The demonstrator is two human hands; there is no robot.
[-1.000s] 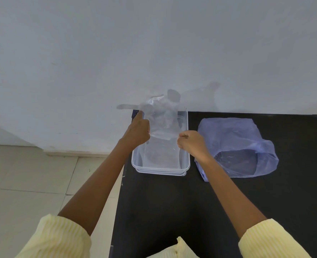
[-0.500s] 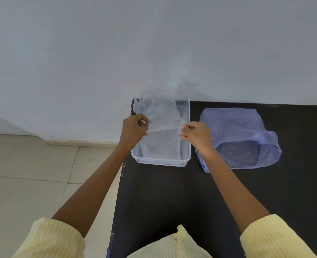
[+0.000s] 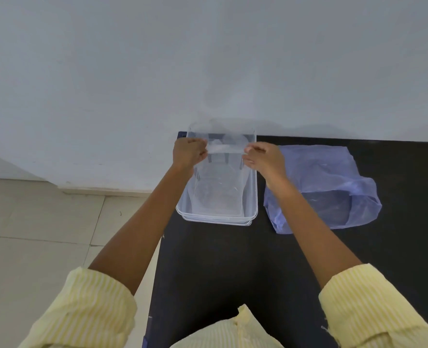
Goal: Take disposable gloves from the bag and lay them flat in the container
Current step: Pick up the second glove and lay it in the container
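Observation:
A clear plastic container (image 3: 218, 218) sits at the far left corner of the black table, against the wall. Over its far half I hold a thin transparent disposable glove (image 3: 224, 149) stretched between both hands. My left hand (image 3: 188, 152) pinches the glove's left edge and my right hand (image 3: 262, 159) pinches its right edge. The glove hangs down into the container, where more clear film lies on the bottom. A crumpled pale blue plastic bag (image 3: 333, 177) lies open to the right of the container.
The black table (image 3: 233, 259) runs from the wall toward me, with its left edge just beside the container. A tiled floor (image 3: 44, 234) lies below on the left. A white wall (image 3: 208, 59) stands right behind the container.
Both hands moved away from me toward the wall and lowered the glove. It hung upright above the container before; now it is stretched low across the container's far half.

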